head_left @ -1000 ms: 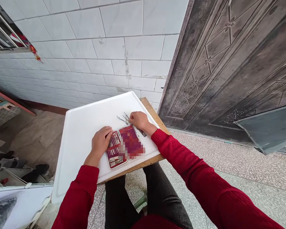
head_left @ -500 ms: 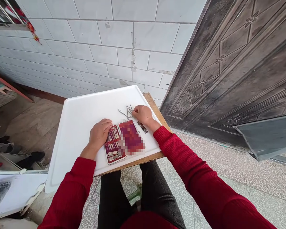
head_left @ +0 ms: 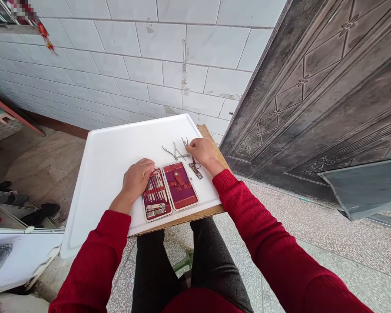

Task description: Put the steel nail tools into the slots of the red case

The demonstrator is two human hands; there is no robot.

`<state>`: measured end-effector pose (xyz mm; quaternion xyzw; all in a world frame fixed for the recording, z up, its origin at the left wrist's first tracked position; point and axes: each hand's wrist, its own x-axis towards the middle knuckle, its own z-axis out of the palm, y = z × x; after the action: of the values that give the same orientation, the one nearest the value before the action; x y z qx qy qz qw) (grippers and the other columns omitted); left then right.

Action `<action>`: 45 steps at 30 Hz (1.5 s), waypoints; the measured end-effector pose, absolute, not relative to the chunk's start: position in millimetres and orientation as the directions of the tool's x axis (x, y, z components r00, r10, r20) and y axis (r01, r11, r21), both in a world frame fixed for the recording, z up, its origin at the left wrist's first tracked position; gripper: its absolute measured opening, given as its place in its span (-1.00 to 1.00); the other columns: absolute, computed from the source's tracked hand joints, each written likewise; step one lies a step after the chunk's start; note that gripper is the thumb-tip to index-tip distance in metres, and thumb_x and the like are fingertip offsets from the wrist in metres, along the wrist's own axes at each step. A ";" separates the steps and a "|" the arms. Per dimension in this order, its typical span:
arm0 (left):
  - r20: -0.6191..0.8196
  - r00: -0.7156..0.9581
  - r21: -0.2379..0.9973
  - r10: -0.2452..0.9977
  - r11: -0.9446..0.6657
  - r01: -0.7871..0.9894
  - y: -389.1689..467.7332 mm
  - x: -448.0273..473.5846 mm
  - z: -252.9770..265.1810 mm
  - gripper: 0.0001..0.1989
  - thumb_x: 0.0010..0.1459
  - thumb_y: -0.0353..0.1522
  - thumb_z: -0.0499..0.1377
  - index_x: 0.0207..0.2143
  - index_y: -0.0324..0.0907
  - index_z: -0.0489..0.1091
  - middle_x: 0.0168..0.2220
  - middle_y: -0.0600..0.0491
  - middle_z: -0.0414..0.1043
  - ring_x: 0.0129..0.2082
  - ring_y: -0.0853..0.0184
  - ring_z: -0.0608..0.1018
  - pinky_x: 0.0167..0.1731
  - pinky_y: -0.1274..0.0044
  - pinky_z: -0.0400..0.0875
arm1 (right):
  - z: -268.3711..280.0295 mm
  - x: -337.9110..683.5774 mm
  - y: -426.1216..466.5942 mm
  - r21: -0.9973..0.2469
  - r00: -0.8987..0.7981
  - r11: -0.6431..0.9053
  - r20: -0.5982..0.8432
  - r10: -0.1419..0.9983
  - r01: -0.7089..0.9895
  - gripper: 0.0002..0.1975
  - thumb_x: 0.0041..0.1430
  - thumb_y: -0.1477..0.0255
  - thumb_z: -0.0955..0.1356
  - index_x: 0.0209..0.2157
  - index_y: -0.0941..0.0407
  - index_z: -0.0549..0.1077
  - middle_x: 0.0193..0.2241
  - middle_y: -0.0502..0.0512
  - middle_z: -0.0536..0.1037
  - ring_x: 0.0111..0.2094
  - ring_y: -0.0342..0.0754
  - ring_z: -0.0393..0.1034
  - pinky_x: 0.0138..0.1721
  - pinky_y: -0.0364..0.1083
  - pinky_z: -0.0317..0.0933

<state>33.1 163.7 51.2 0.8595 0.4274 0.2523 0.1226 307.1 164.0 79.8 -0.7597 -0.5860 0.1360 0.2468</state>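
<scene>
A manicure case lies unfolded, its left half filled with slim metal tools and nail clippers. Empty leather loops and a flap show in its purple right half. My left hand is curled over the case's upper left edge, fingers together. Beyond the case, my right hand pinches a thin metal tool; its exact kind is partly hidden by the fingers. Cuticle nippers lie just left of that hand. Below it rest a nail clipper and partly covered small scissors.
A white board on a wooden tabletop carries everything. A tiled wall stands behind, and a dark metal door at the right. Cluttered shelving is at the lower left.
My right hand has shifted slightly right, with the thin tool between its fingers drawn away from the nippers. The left hand stays at the case.
</scene>
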 end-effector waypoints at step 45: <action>0.343 0.466 0.389 0.816 -0.575 0.720 164.0 33.5 44.7 -0.70 0.35 -0.30 0.04 -0.28 -0.06 0.58 -0.01 0.07 0.64 -0.05 0.19 0.64 -0.17 0.39 0.52 | 79.0 312.6 148.4 -0.525 0.262 -0.149 0.148 0.954 0.838 -0.80 0.21 0.47 0.34 -0.35 0.14 0.64 -0.36 0.09 0.67 -0.31 -0.05 0.47 -0.31 -0.13 0.19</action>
<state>33.5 164.0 44.7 0.8507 0.4513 0.2521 0.0949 312.6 148.4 79.0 -0.7500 -0.5972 0.1102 0.2621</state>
